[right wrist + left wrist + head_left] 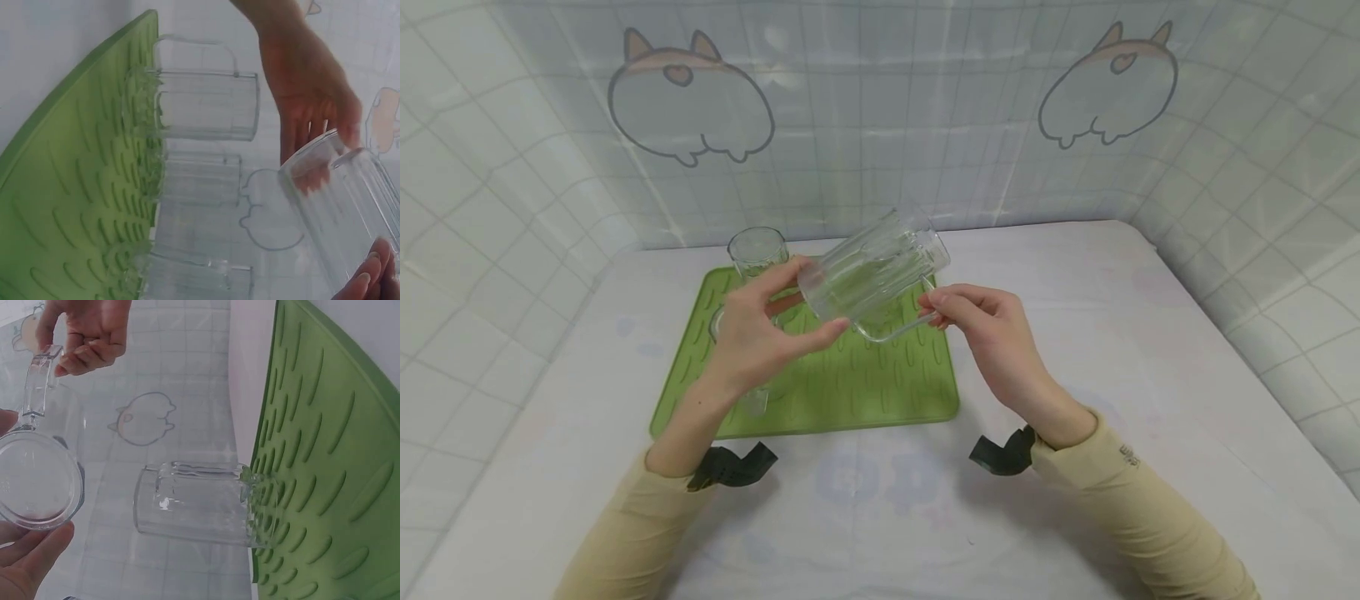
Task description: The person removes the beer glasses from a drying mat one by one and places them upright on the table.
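A clear glass mug (874,271) is held tilted in the air above a green ridged mat (880,383). My left hand (752,325) grips its lower-left end between thumb and fingers. In the left wrist view that end of the mug (37,478) appears as a round, thick disc. My right hand (992,333) pinches the mug's handle (898,332) on the other side. Behind my left hand, another glass mug (758,247) stands on the mat's back left. My left wrist partly hides a further glass mug (715,323).
In the right wrist view several glass mugs (212,106) stand in a row on the mat (69,169). A pale cloth (1112,350) covers the table. Behind it hangs a white tiled-pattern curtain (895,108) with cartoon animals. Black straps (733,465) circle both wrists.
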Tool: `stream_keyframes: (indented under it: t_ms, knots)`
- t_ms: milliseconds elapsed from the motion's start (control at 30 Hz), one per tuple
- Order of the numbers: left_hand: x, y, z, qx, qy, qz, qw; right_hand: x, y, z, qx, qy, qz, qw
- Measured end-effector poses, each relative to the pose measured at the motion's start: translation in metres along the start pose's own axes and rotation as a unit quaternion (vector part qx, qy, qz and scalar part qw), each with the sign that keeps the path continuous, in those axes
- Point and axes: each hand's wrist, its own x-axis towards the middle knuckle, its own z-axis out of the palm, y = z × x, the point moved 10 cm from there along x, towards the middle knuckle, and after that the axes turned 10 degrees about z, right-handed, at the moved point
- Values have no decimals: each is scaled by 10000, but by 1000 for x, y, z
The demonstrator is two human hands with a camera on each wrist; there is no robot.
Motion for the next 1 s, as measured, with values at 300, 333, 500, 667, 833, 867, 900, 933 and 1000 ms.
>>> stream_keyframes:
  t_ms: [300,333,500,667,833,867,900,933,1000]
  knots:
    - [-4,-25,12,-89,-254,52,9996,-5,-5,4,421,-154,-89,9990]
    - [-4,-29,14,-118,-261,75,9996,-6,-5,4,478,-177,-88,9987]
    - [-6,-36,18,-101,-349,182,9992,-8,-5,7,730,-297,-57,9969]
    - [-8,-36,23,25,-488,134,9987,-11,-6,11,884,-436,23,9951]
    - [-9,-36,26,12,-570,119,9983,-13,-6,14,1010,-559,72,9933]
    - [-9,-36,27,22,-583,126,9982,-13,-6,15,1018,-567,80,9932]
    - [-10,-37,27,27,-597,124,9981,-13,-6,15,1028,-577,86,9930]
    - [-10,-37,27,31,-610,128,9981,-13,-6,16,1039,-584,92,9928]
    - [-10,-36,28,53,-662,125,9977,-14,-6,16,1059,-598,110,9925]
